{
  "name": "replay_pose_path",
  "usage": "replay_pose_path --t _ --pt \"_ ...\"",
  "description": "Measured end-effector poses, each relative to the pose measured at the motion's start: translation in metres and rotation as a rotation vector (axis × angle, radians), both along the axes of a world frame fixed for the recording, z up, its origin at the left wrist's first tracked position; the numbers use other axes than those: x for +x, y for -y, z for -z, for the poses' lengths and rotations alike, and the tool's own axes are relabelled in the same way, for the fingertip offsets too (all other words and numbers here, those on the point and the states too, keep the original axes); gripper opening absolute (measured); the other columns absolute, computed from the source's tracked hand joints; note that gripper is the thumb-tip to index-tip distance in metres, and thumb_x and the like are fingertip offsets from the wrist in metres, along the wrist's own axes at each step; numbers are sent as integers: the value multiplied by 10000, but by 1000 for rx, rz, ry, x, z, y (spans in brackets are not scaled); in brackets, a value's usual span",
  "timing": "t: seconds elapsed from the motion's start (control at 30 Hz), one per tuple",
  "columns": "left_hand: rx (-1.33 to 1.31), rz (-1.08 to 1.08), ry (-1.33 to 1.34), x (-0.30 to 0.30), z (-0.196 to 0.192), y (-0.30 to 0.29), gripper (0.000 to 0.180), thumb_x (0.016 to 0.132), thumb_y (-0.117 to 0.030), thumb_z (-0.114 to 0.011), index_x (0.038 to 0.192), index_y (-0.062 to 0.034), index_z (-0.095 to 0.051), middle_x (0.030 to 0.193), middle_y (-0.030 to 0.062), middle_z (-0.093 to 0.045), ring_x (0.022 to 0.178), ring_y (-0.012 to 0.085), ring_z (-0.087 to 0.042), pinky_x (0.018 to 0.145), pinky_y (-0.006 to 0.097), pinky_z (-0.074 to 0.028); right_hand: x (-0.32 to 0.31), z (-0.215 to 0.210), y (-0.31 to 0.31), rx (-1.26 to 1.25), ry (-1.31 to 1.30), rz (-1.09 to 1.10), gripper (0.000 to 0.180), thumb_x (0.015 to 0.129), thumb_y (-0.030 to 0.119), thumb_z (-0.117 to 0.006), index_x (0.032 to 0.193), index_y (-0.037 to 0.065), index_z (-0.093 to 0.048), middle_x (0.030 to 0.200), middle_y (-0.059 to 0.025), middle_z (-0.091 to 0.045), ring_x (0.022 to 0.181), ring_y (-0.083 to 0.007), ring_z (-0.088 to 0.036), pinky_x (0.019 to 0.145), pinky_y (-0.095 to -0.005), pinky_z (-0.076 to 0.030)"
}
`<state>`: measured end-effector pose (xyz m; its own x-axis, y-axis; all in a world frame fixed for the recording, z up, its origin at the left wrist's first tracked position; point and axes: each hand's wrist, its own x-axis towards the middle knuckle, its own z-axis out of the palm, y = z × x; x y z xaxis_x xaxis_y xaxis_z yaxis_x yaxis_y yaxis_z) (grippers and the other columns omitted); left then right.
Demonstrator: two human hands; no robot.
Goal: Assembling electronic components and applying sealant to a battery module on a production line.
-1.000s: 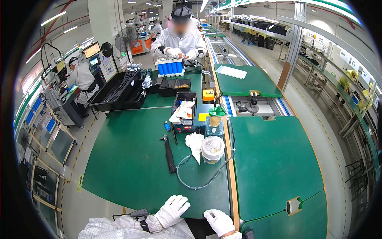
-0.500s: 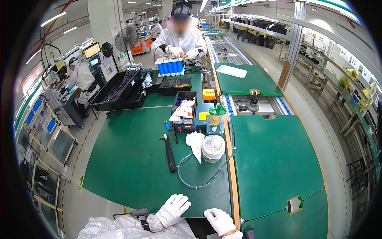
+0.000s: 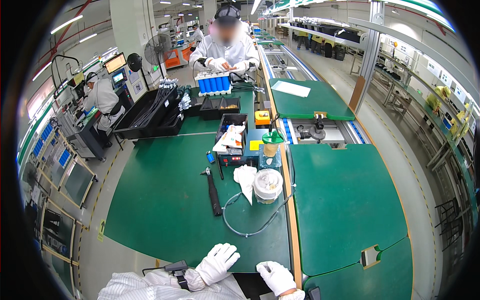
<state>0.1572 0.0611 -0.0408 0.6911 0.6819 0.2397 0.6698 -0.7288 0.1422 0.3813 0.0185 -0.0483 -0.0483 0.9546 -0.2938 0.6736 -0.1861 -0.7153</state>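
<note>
My left hand (image 3: 218,263), in a white glove, rests at the near edge of the green table (image 3: 160,210), fingers stretched out and nothing held. To its right, my right hand (image 3: 276,278), also gloved in white, lies at the same edge with its fingers curled in; I see nothing in it. Beyond my left hand lies a black tool with an angled metal head, like a powered ratchet wrench (image 3: 214,195). A small blue cylinder (image 3: 210,157) lies past it. A white cloth (image 3: 245,180) touches a white round tub (image 3: 268,185) farther right.
A grey cable (image 3: 250,234) loops on the table near the tub. Behind stand a green-capped bottle (image 3: 273,142) and black bins (image 3: 150,112). Across the table a co-worker (image 3: 227,47) handles a block of blue cells (image 3: 214,85). A conveyor line (image 3: 320,131) runs along the right.
My hands and the things on the table have stayed put. Across the table, the co-worker's hands have shifted slightly over the blue cells.
</note>
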Motion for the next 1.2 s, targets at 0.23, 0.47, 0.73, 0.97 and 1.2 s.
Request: replay_pose_path --t 0.23,0.47,0.73,0.97,1.2 --pt "20 3 4 0 -2 0 491 606 -208 -743 1026 -56 -540 1058 129 -528 989 295 -544 850 404 -438 0 0 0 -6 -10 -8 326 906 445 -541 1008 167 -679 976 -95 -682 896 -314 -650 807 -424 -508" --pt "20 2 8 0 -1 0 495 603 -204 -743 1029 -54 -540 1063 129 -528 996 296 -544 855 404 -439 0 -1 0 -3 -11 -6 326 907 443 -543 1004 164 -682 966 -89 -686 885 -309 -654 796 -417 -513" --pt "11 3 -2 0 -1 0 496 606 -205 -745 1030 -56 -538 1056 126 -525 995 295 -543 856 401 -438 0 2 1 5 -5 5 321 906 441 -546 1001 167 -683 966 -90 -685 880 -310 -656 795 -418 -513" --pt "7 3 0 -1 0 0 496 615 -213 -744 1038 -58 -536 1057 125 -525 997 295 -543 860 401 -435 0 2 1 8 -5 7 317 905 439 -548 998 167 -682 961 -89 -685 877 -309 -655 801 -417 -509" --pt "17 8 -6 -1 -1 1 490 622 -218 -742 1039 -59 -537 1059 124 -525 999 293 -542 859 404 -437 0 -3 1 8 8 0 322 907 438 -546 999 163 -684 948 -82 -688 867 -303 -658 790 -413 -514"
